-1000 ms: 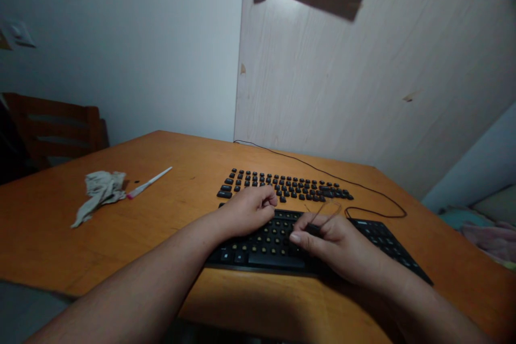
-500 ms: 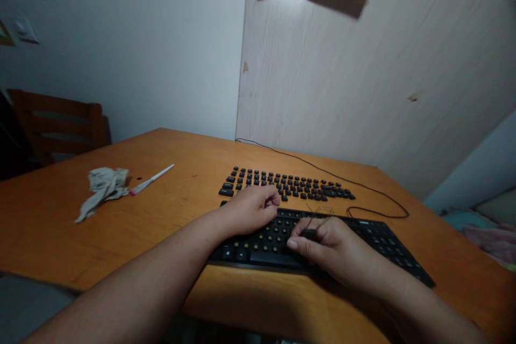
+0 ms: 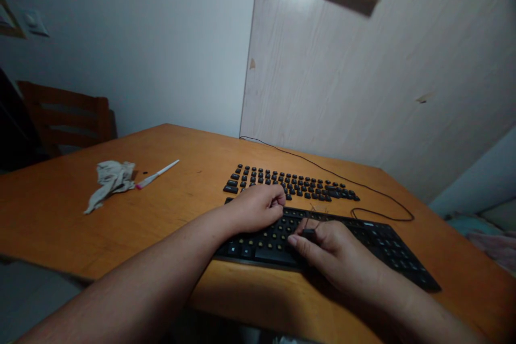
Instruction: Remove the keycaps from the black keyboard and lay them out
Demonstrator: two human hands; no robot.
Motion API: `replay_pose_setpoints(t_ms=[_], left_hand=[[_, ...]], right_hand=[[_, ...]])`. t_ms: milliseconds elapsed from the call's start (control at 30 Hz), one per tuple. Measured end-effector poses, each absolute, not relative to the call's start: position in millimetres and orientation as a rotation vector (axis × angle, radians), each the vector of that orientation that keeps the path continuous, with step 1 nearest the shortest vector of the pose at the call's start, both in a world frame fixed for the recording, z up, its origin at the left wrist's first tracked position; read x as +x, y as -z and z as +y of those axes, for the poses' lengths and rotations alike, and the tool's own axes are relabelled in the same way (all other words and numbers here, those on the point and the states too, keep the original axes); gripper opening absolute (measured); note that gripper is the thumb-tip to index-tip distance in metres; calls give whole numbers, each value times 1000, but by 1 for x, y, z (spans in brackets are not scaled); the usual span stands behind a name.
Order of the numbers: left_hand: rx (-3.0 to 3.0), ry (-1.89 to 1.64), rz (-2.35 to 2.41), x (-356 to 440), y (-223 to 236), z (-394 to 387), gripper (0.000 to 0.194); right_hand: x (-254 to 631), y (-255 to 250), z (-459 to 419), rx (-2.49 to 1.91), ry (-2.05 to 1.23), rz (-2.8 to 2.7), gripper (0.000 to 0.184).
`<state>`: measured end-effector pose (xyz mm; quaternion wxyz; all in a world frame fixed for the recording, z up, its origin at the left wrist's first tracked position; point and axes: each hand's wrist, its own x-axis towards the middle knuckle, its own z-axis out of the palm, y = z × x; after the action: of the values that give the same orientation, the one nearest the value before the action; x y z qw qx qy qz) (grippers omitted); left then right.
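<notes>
A black keyboard [image 3: 382, 247] lies near the front edge of the orange wooden table [image 3: 181, 209], with many of its keycaps off. The removed keycaps [image 3: 290, 183] sit in rows on the table just behind it. My left hand [image 3: 258, 207] rests on the keyboard's upper left part, fingers curled into a loose fist; what is inside is hidden. My right hand [image 3: 334, 250] lies over the keyboard's middle, pinched on a small black wire keycap puller [image 3: 309, 232] whose thin wires point down at the keys.
A crumpled grey cloth [image 3: 110, 178] and a white stick with a pink tip [image 3: 157, 174] lie at the table's left. The keyboard's black cable [image 3: 322, 169] runs behind the keycaps to the wall. A wooden chair [image 3: 64, 118] stands at the far left.
My right hand has tipped the puller's wires down onto the keys and drawn slightly towards me. My left hand stays put. My head has turned a little to the left.
</notes>
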<state>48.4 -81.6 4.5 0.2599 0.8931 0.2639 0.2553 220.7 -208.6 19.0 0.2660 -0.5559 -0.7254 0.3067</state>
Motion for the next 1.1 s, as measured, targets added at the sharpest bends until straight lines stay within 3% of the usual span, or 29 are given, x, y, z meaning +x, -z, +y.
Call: replay_pose_setpoints(t_ms=[233, 467, 733, 933, 1100], left_hand=[[2418, -675, 722, 49, -5, -83, 9], [2412, -683, 679, 48, -8, -84, 10], [2489, -635, 673, 48, -6, -83, 12], [2558, -575, 616, 47, -9, -82, 13], [2595, -533, 594, 44, -10, -83, 22]], right_hand=[[223, -9, -205, -1525, -1076, -1658, 26], [210, -19, -212, -1441, -912, -1867, 20], [224, -10, -206, -1588, -1178, -1563, 29], [223, -12, -204, -1512, -1006, -1650, 28], [222, -6, -201, -1509, -924, -1633, 16]])
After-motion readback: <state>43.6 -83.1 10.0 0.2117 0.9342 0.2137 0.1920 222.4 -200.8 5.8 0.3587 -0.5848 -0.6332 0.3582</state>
